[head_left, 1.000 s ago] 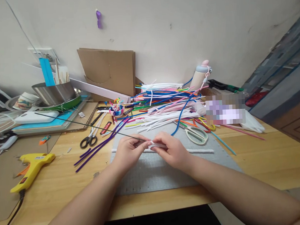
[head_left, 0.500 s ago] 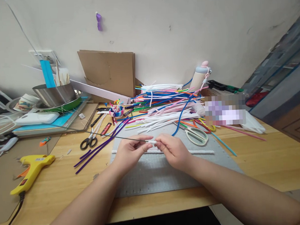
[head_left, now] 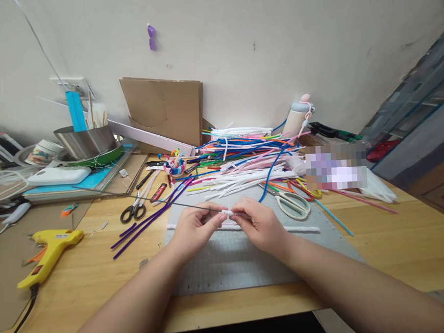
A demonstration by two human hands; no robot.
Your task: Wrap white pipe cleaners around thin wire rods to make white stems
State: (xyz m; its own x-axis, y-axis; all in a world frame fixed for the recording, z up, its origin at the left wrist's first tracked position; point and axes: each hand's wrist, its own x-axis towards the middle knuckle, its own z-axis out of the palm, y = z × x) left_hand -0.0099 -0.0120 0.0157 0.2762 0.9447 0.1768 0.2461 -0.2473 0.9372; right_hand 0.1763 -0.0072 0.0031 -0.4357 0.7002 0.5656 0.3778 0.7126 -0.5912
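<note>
Right hand (head_left: 259,226) has edged back toward the left hand (head_left: 197,229) since half a second ago; the fingertips now sit closer together. Against one second ago, the far end of the thin dark rod (head_left: 183,204) has dropped from over the white box (head_left: 59,176) to just below it. Whole view shifted slightly; the loose items otherwise lie as before.

Left hand: narrow, thumb and fingers pinching the rod near its inner end. Right hand: also narrow, pinching at the fuzzy white piece (head_left: 227,213), which shows between both sets of fingertips at that end. Whether it is wound around the rod, cannot tell. Both held above the grey mat (head_left: 233,264) on the wooden counter (head_left: 405,247).

Beneath the hands, a straight white pipe cleaner (head_left: 303,229) lies across the mat. Beyond: pale-handled scissors (head_left: 294,204) and a mixed pipe-cleaner pile (head_left: 252,175). Leftward: purple pipe cleaners (head_left: 151,221), black-handled scissors (head_left: 133,212), yellow glue gun (head_left: 45,255).
</note>
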